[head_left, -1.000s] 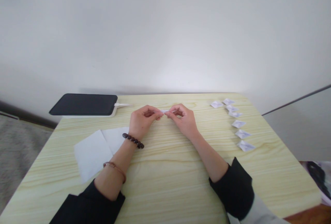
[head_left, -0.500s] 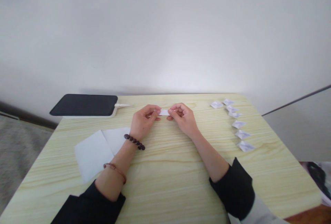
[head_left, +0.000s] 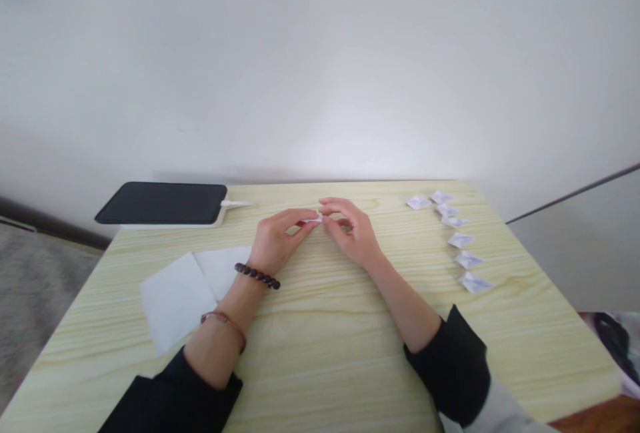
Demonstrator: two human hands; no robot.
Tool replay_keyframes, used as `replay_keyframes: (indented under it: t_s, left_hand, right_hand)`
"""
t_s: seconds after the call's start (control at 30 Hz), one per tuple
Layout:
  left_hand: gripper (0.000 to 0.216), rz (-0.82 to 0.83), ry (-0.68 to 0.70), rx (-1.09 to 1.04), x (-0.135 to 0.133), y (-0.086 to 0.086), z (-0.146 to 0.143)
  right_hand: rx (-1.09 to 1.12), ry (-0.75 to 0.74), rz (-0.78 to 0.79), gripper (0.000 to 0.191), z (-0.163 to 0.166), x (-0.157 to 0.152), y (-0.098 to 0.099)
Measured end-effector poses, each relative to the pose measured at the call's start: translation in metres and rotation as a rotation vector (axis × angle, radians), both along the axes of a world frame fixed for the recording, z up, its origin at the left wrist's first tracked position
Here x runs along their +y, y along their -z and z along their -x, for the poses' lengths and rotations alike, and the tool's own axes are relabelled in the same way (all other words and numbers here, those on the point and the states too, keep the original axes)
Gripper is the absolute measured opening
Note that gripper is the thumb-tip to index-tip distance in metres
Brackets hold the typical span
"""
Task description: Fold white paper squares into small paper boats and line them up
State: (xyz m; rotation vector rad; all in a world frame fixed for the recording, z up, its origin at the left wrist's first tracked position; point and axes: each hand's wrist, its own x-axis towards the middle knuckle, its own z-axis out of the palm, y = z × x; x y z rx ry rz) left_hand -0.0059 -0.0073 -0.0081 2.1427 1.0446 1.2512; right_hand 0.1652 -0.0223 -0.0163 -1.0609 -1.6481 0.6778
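So the left hand's pinching a tiny folded paper, well left of those white paper shapes. Right hand's loosely curled by its end, index raised; can't tell if it's gripping.

Free passage runs over the pale wood-grain tabletop between the bare forearms; the left hand and right hand close its far end. Small folded white-paper diamonds obstruct the right, a black rectangular device the far left.

Probably a home — wood-grain table by a plain whitish wall.
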Motion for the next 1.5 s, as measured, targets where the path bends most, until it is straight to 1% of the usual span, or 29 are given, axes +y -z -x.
replay_keyframes:
  t_s: [0.07, 0.1, 0.17, 0.3, 0.5, 0.7, 0.97, 1.17, 1.27, 1.37, 1.5]
  left_hand:
    - [0.019, 0.019, -0.011, 0.001, -0.0002, 0.0012, 0.0001]
    - [0.019, 0.027, -0.019, 0.004, -0.0003, 0.0017, 0.0002]
    - [0.019, 0.039, -0.033, 0.011, -0.0006, 0.0022, 0.0004]
    - [0.018, 0.035, -0.058, 0.029, -0.0013, 0.0015, 0.0003]
    - [0.016, -0.031, -0.051, 0.069, 0.0003, 0.0032, 0.0016]
    - [0.017, -0.095, -0.084, 0.09, -0.0003, 0.0066, 0.0017]
    - [0.02, 0.007, -0.16, 0.14, -0.0026, 0.0022, 0.0007]
    - [0.021, 0.144, -0.161, 0.072, 0.0016, 0.0048, 0.0024]
    - [0.026, 0.194, -0.123, 0.051, 0.0033, 0.0064, 0.0032]
    - [0.028, 0.181, -0.078, 0.043, 0.0034, 0.0059, 0.0031]
    - [0.024, 0.127, -0.076, 0.055, 0.0021, 0.0032, 0.0023]
  right_hand:
    - [-0.106, 0.012, -0.164, 0.014, -0.0001, -0.0011, 0.001]
    - [-0.133, 0.025, -0.221, 0.014, -0.0004, -0.0011, 0.0018]
    - [-0.168, 0.038, -0.287, 0.012, -0.0013, -0.0004, 0.0035]
    - [-0.217, 0.046, -0.317, 0.009, -0.0033, 0.0015, 0.0046]
    - [-0.316, 0.069, -0.361, 0.008, -0.0045, 0.0011, 0.0015]
    - [-0.401, 0.035, -0.327, 0.012, -0.0013, 0.0001, -0.0013]
    - [-0.309, 0.066, -0.24, 0.015, 0.001, 0.0002, 0.0006]
    - [-0.209, 0.073, -0.133, 0.017, -0.0014, 0.0014, 0.0032]
    - [-0.13, 0.081, -0.092, 0.016, -0.0029, 0.0021, 0.0045]
    - [-0.134, 0.07, -0.095, 0.015, -0.003, 0.0023, 0.0039]
    - [-0.169, 0.045, -0.081, 0.016, -0.0019, 0.0009, 0.0013]
